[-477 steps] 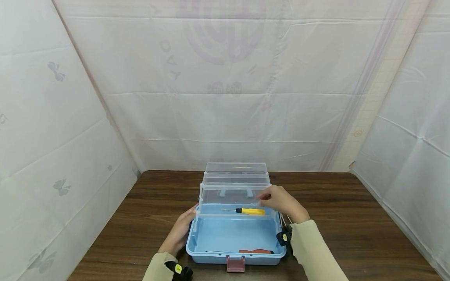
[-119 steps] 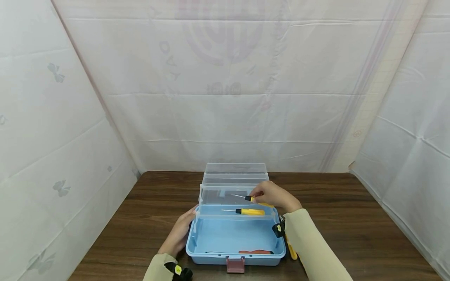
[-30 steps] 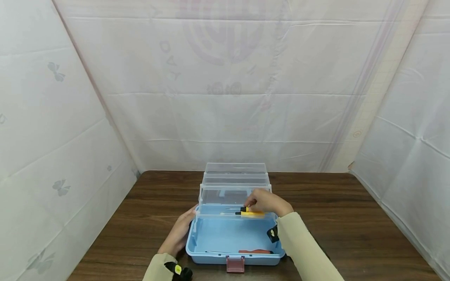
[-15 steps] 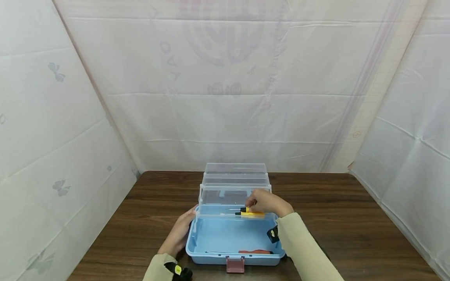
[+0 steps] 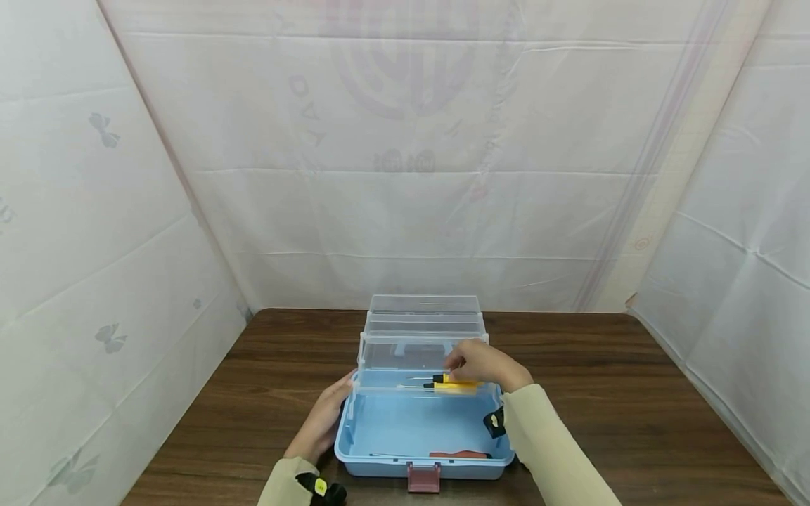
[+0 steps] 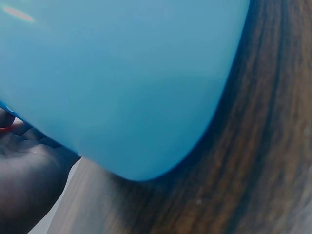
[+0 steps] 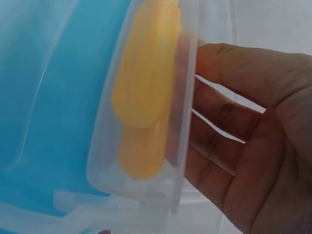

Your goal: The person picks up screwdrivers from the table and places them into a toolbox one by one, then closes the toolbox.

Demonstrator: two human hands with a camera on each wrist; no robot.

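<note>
A light blue toolbox [image 5: 424, 466] stands with its lid raised and clear trays lifted. My left hand [image 5: 323, 416] holds its left side near the rear corner, thumb at the rim; the left wrist view shows part of that hand [image 6: 31, 170] against the box wall. In the lower clear tray lies a yellow-handled screwdriver [image 5: 455, 387]. Just behind it, my right hand [image 5: 484, 364] pinches a second yellow screwdriver [image 5: 437, 378], its shaft pointing left. The right wrist view shows both yellow handles through the tray's wall, with fingers [image 7: 219, 105] partly hidden behind it.
A red-handled screwdriver [image 5: 460, 454] lies along the front inside the box. A reddish latch [image 5: 424, 478] hangs from the front wall. Higher clear compartments [image 5: 424, 322] lean back behind the tray. The brown table [image 5: 633, 407] ends at white hanging sheets [image 5: 405, 176].
Compared with several seconds ago, the right hand has brought the second yellow screwdriver down into the tray beside the first. During the last second it has shifted only slightly right. The left hand stays put.
</note>
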